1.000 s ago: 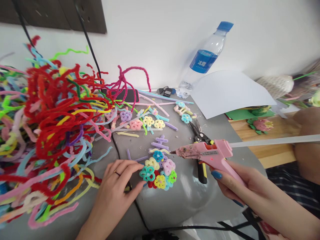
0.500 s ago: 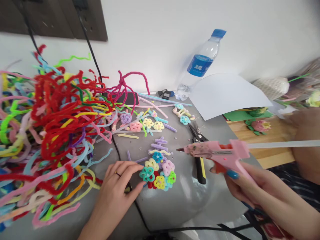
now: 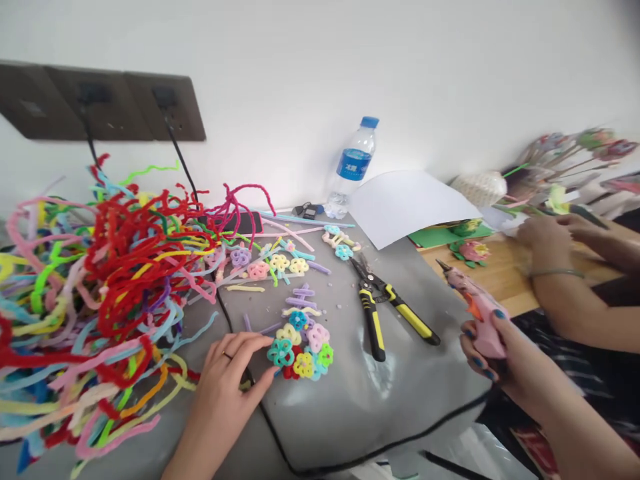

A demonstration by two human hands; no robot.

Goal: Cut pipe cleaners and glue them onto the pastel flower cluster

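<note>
My left hand [image 3: 227, 377] lies on the grey mat [image 3: 350, 407], fingers spread, fingertips touching the left edge of a cluster of small pipe-cleaner flowers [image 3: 300, 347]. My right hand [image 3: 493, 357] is closed around the handle of a pink glue gun [image 3: 473, 303], held off the mat's right edge with its nozzle pointing up and away from the flowers. Yellow-and-black pliers [image 3: 385, 310] lie on the mat between the flowers and the glue gun.
A big tangle of coloured pipe cleaners [image 3: 100, 293] fills the left. More small flowers [image 3: 270, 263] lie farther back. A water bottle [image 3: 350, 167] and white paper [image 3: 405, 203] stand by the wall. Another person's hands [image 3: 545, 243] work over the wooden table [image 3: 505, 280] on the right.
My right hand has pulled the glue gun away from the flower cluster, right and back, tipping its nozzle upward. The pliers now show fully. My left hand stays by the flowers.
</note>
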